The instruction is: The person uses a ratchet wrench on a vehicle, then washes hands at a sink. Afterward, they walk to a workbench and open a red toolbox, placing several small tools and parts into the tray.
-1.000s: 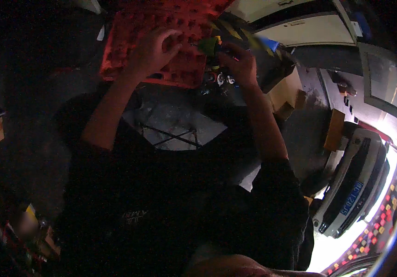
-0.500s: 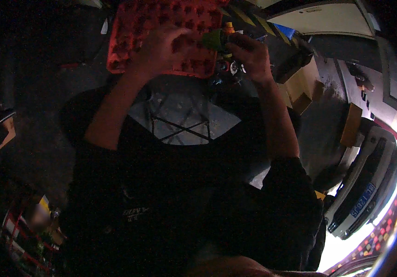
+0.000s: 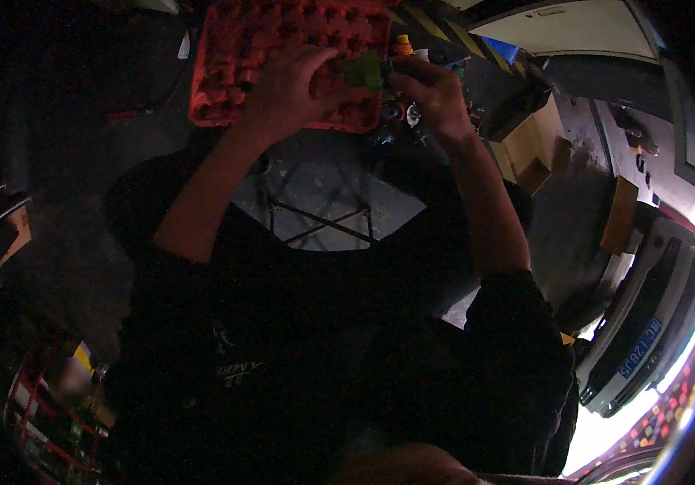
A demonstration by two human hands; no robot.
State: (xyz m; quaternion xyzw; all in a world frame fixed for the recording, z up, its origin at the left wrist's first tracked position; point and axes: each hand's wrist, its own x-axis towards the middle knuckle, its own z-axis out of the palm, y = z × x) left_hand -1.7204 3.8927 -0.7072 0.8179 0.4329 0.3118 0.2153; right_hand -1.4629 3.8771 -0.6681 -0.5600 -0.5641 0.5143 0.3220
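Left hand (image 3: 287, 93), bare and released as far as I can make out: its thumb and fingers curve apart, leaving a gap that faces right. Behind and around it lies a red, plastic-looking moulded tray (image 3: 315, 24) with rows of dark hollows, over which I see the hand reach. Below the tray, dark crossed bars (image 3: 321, 218) stand out against pale grey ground. Next to the right is a small green piece of blocky outline (image 3: 362, 71), above the tray's right part and between the two hands (the dim light hides its exact form and material from me). Just past it, at the tray's right edge, I note an orange-and-yellow upright piece (image 3: 401, 47) and, lower, a cluster of small dark and whitish parts (image 3: 412, 115). Right hand (image 3: 438, 97), also bare, appears to grasp the green piece, its fingertips pinched at that piece's right side. Farther right I find an opened brown cardboard box (image 3: 529, 153), well apart from the tray, and, near the bright rim, one end of a white-and-black car (image 3: 646, 311) bearing a blue plate.
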